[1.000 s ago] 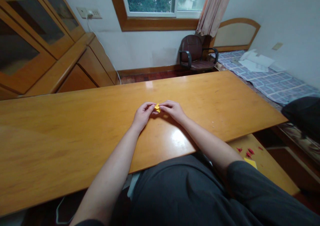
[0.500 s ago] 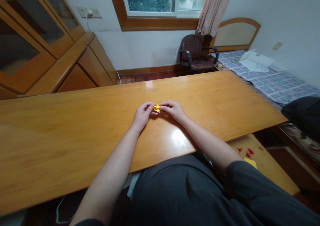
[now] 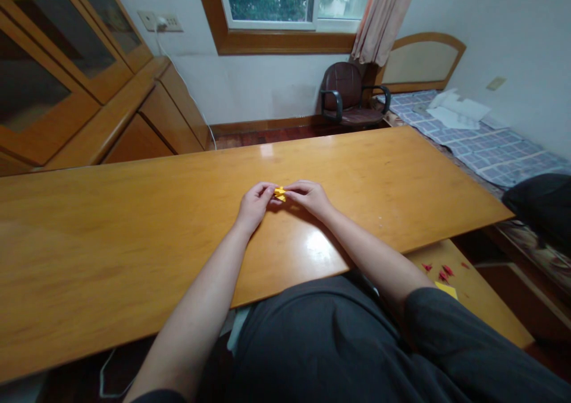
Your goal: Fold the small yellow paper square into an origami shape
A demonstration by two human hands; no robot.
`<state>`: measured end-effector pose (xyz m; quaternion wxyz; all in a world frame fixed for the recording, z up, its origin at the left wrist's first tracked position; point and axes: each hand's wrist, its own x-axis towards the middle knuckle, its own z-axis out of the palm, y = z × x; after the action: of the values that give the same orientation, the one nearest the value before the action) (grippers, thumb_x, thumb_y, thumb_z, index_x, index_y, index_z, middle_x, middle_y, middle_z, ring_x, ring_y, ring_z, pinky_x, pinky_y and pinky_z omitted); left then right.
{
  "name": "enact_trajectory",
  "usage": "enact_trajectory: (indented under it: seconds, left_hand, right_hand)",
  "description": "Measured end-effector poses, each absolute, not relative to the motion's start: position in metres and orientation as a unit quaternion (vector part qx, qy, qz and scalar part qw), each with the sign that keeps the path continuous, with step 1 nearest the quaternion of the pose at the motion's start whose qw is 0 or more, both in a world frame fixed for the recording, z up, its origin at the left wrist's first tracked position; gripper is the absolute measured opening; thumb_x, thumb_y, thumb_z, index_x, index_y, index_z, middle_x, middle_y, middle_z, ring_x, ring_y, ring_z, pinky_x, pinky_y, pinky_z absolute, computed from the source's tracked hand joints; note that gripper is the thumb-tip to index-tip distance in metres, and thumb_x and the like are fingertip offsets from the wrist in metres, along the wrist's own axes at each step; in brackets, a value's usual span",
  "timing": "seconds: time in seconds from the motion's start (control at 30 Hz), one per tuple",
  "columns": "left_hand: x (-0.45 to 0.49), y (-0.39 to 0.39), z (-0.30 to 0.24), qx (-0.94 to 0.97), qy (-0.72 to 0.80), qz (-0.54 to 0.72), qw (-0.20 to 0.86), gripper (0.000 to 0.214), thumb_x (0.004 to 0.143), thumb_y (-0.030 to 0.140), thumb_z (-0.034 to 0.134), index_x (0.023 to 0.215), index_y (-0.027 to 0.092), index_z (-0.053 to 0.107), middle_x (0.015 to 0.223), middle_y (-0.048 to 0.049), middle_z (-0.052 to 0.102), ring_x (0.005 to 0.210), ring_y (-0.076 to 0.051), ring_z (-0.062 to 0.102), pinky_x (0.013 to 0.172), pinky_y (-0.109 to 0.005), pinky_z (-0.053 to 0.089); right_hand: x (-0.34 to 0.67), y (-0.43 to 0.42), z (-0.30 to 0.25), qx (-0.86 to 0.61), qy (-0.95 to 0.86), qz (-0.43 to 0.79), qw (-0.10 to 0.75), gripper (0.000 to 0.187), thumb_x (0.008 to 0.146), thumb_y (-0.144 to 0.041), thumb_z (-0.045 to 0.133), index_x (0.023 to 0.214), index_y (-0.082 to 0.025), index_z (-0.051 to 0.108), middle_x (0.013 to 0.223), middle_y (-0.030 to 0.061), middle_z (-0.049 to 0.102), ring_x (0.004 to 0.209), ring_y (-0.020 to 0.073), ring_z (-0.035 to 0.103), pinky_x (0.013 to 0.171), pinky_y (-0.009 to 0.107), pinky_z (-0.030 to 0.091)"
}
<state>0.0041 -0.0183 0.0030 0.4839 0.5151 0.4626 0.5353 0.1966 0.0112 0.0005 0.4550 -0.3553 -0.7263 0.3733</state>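
Between my two hands is a small piece of folded yellow paper (image 3: 281,194), held just over the wooden table (image 3: 134,224). My left hand (image 3: 255,205) pinches its left side between thumb and fingers. From the other side, my right hand (image 3: 311,196) grips the right edge with thumb and forefinger. Fingertips cover parts of the paper, so its full shape is hidden.
On a lower board (image 3: 486,299) at the right lie several small red folded paper pieces (image 3: 443,275) and a yellow paper sheet (image 3: 446,289). A brown armchair (image 3: 343,91) stands beyond the table. A bed (image 3: 482,132) and a black bag (image 3: 542,207) are at the right.
The yellow paper has changed shape slightly between my fingers, looking a little flatter and more pointed. Both hands stay nearly in place.
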Motion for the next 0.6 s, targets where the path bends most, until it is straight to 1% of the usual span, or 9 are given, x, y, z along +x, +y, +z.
enact_trajectory:
  seconds: [0.2, 0.3, 0.37, 0.5, 0.6]
  left_hand:
    - [0.005, -0.0189, 0.0033, 0.523, 0.45, 0.546, 0.475, 0.04, 0.083, 0.053, 0.068, 0.097, 0.016, 0.065, 0.09, -0.0035, 0.071, 0.074, -0.017, 0.071, 0.067, -0.029, 0.06]
    - [0.004, -0.0214, 0.0047, 0.548, 0.453, 0.528, 0.464, 0.039, 0.085, 0.051, 0.067, 0.103, 0.017, 0.065, 0.089, -0.004, 0.072, 0.072, -0.017, 0.071, 0.066, -0.029, 0.06]
    - [0.0028, -0.0235, 0.0066, 0.582, 0.459, 0.515, 0.431, 0.037, 0.086, 0.048, 0.067, 0.107, 0.018, 0.066, 0.09, -0.0047, 0.072, 0.074, -0.017, 0.071, 0.07, -0.029, 0.06]
    - [-0.0004, -0.0262, 0.0105, 0.636, 0.457, 0.514, 0.349, 0.031, 0.086, 0.043, 0.069, 0.106, 0.019, 0.069, 0.106, -0.0066, 0.07, 0.084, -0.017, 0.071, 0.077, -0.029, 0.059]
    - [-0.0029, -0.026, 0.0117, 0.66, 0.456, 0.505, 0.318, 0.027, 0.086, 0.042, 0.069, 0.102, 0.02, 0.071, 0.1, -0.0056, 0.07, 0.083, -0.016, 0.069, 0.078, -0.029, 0.057]
  right_hand:
    - [0.1963, 0.011, 0.0011, -0.351, -0.731, 0.361, 0.46, 0.023, 0.086, -0.04, 0.071, 0.092, -0.02, 0.08, 0.091, 0.0074, 0.077, 0.083, 0.0172, 0.07, 0.08, 0.029, 0.052]
    - [0.1969, 0.0104, 0.0028, -0.361, -0.716, 0.382, 0.459, 0.023, 0.085, -0.041, 0.071, 0.092, -0.02, 0.08, 0.091, 0.0067, 0.077, 0.084, 0.0172, 0.069, 0.08, 0.029, 0.052]
    - [0.1974, 0.0103, 0.0041, -0.367, -0.7, 0.408, 0.457, 0.024, 0.084, -0.041, 0.071, 0.091, -0.02, 0.08, 0.091, 0.0064, 0.077, 0.083, 0.0169, 0.069, 0.08, 0.029, 0.051]
    - [0.1981, 0.0106, 0.0062, -0.373, -0.661, 0.476, 0.444, 0.027, 0.079, -0.041, 0.074, 0.09, -0.017, 0.079, 0.089, 0.0067, 0.077, 0.081, 0.0162, 0.067, 0.078, 0.028, 0.051]
    - [0.1985, 0.0112, 0.0074, -0.375, -0.634, 0.519, 0.434, 0.029, 0.075, -0.041, 0.076, 0.089, -0.015, 0.078, 0.086, 0.0062, 0.076, 0.078, 0.0155, 0.066, 0.076, 0.028, 0.051]
